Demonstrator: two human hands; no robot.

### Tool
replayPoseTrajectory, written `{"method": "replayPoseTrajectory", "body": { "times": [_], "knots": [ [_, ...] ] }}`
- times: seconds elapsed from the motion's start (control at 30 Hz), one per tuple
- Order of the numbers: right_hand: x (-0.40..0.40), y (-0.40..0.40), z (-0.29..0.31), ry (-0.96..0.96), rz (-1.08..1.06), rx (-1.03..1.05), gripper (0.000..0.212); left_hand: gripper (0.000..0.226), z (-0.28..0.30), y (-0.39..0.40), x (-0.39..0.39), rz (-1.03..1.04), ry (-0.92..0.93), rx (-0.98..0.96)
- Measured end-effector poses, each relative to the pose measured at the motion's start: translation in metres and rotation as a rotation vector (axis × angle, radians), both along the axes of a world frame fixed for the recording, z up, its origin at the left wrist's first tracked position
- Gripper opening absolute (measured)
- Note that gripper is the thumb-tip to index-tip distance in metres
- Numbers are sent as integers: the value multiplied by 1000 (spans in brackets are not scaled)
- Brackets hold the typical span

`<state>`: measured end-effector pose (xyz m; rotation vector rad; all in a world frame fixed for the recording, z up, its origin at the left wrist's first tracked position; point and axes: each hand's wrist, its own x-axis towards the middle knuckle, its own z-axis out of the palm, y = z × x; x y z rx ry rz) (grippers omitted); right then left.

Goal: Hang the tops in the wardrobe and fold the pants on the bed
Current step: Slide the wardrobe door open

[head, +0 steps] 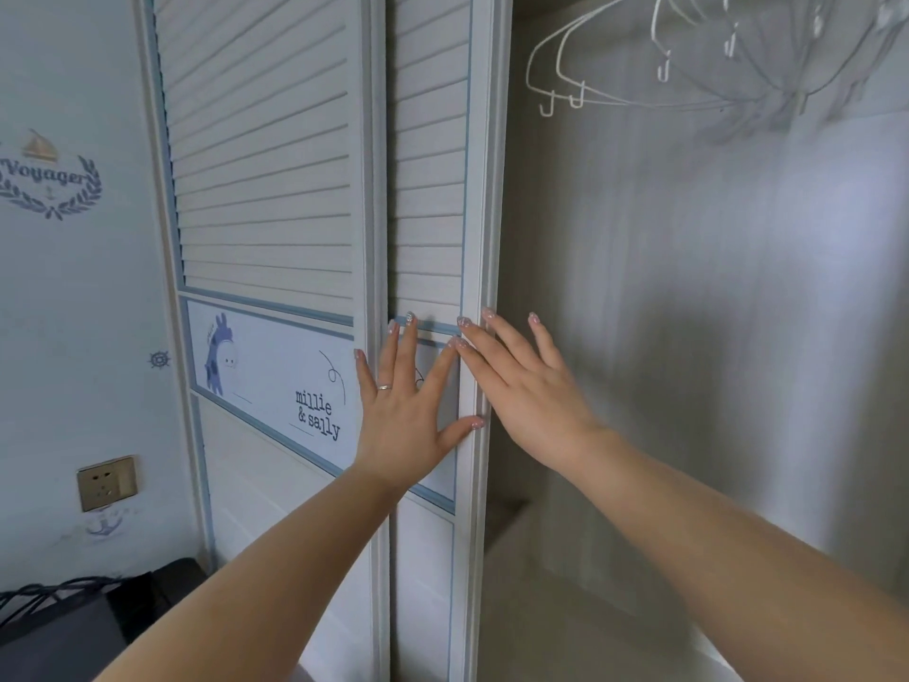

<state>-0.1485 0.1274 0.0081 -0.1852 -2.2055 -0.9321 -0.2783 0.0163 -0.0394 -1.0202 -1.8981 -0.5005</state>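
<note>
Left hand is pressing flat, fingers spread, on the sliding door. Right hand is lying open, fingertips touching the door's edge, gripping nothing

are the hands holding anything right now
Nothing is held. The left hand lies flat on the sliding door; the right hand, fingers straight, is at its edge.

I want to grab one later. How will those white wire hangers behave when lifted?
The white wire hangers look thin, so probably light and slightly springy. Several overlap on the rail, so one may snag its neighbours. Smooth wire might let tops slip.
</note>
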Motion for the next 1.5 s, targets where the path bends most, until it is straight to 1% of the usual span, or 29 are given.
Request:
{"method": "replayPoseTrajectory", "body": {
  "times": [0.1,0.2,0.27,0.33,0.4,0.47,0.67,0.83,0.93,1.17,1.23,1.4,1.5],
  "knots": [
    [-15,-2,0,-9,0,20,83,104,-2,-4,-11,28,-111,90],
    [-29,-5,1,-18,2,34,73,115,-7,-7,-24,-51,-229,199],
    [-36,-9,2,-32,-2,22,69,120,-8,-8,-31,-89,-324,240],
    [-44,-11,2,-45,-17,20,69,122,-9,-9,-37,-102,-395,266],
    [-51,-13,2,-50,-31,18,75,125,-9,-10,-41,-108,-454,270],
    [-58,-15,3,-55,-26,11,77,126,-9,-11,-45,-114,-487,275],
    [-75,-17,1,-94,-20,-16,75,114,-9,-13,-51,-135,-444,290],
    [-83,-20,3,-117,-1,-43,66,106,-11,-14,-57,-163,-413,316],
    [-89,-21,4,-141,42,-77,70,103,-11,-14,-60,-177,-424,334],
    [-97,-18,0,-97,66,-57,64,97,-13,-13,-63,-170,-421,361],
    [-99,-15,-3,-96,66,-61,65,96,-13,-13,-63,-165,-419,361],
    [-101,-12,-5,-130,83,-118,68,94,-12,-16,-63,-176,-420,358],
    [-100,-15,-8,-97,202,-228,69,95,-10,-20,-61,-214,-443,353]
  ]
}}
